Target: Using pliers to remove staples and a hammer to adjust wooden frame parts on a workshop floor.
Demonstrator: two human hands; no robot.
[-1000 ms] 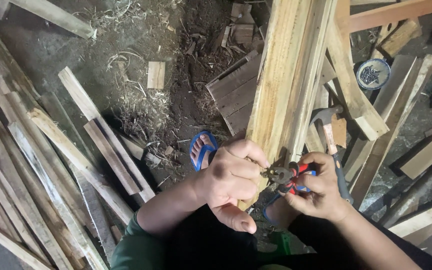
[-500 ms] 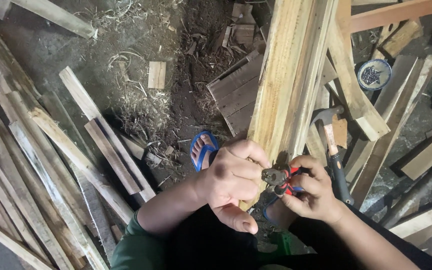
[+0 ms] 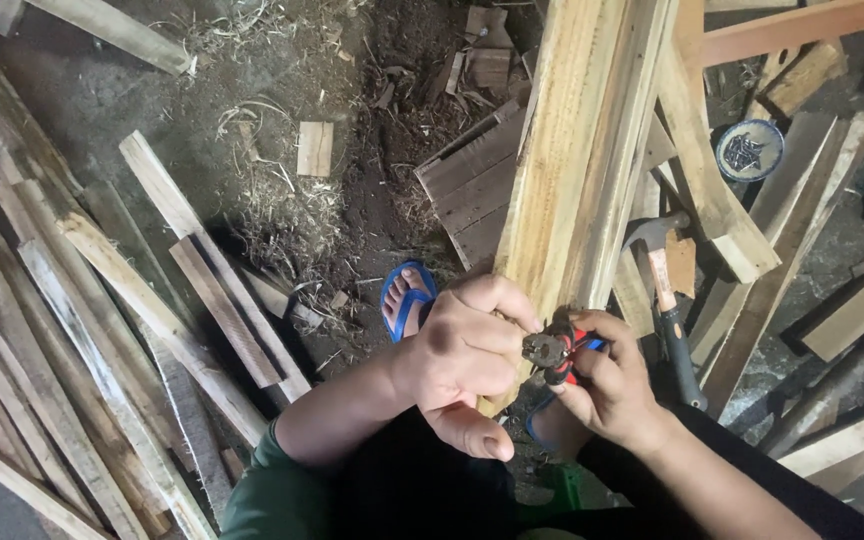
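Note:
A long pale wooden plank [image 3: 577, 150] slants from the top of the view down to my lap. My left hand [image 3: 467, 350] grips its near end, fingers curled over the edge. My right hand [image 3: 607, 385] holds red-and-blue-handled pliers [image 3: 557, 352], whose jaws meet the plank's end beside my left fingers. What the jaws pinch is too small to see. My foot in a blue sandal [image 3: 405, 297] rests on the dirt floor just left of the plank.
A claw hammer [image 3: 664, 290] lies to the right of the plank on wood scraps. Loose planks and slats [image 3: 102, 330] are heaped at left and right. A small patterned bowl [image 3: 749, 150] sits at upper right. Shavings and offcuts litter the floor.
My hands and the pliers have barely shifted on the plank's end. The scene is otherwise the same.

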